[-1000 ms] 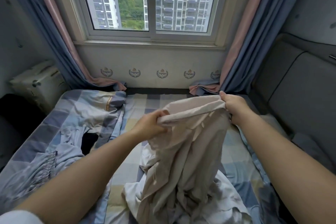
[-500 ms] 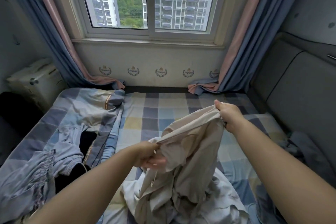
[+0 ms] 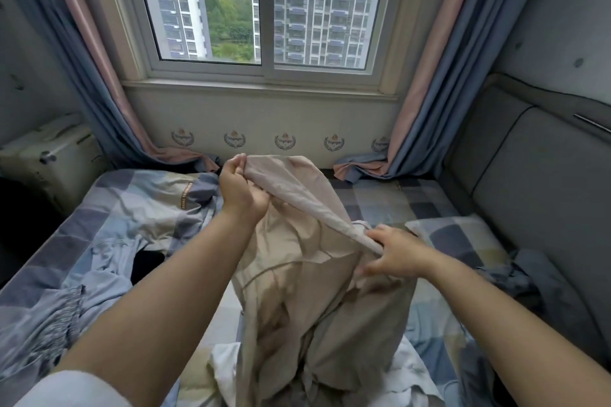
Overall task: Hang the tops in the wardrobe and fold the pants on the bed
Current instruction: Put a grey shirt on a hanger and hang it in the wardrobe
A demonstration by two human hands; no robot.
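Observation:
A beige garment (image 3: 297,291) hangs between my hands above the checked bed (image 3: 380,201). My left hand (image 3: 239,190) grips its upper edge, raised high near the window wall. Lower and to the right, my right hand (image 3: 393,254) pinches the same edge, so the edge runs slanted between them. The rest of the cloth drapes down onto a white garment (image 3: 406,370) lying on the bed in front of me. Whether the beige piece is pants or a top, I cannot tell.
A crumpled checked quilt (image 3: 139,205) and a blue-grey garment (image 3: 49,314) lie at the left. A checked pillow (image 3: 463,238) sits at the right by the grey padded headboard (image 3: 535,188). A pale suitcase (image 3: 46,158) stands at far left. Curtains (image 3: 426,109) frame the window.
My left hand has risen from low to high at the far side. My right hand has dropped lower, and the garment's edge now slants the other way.

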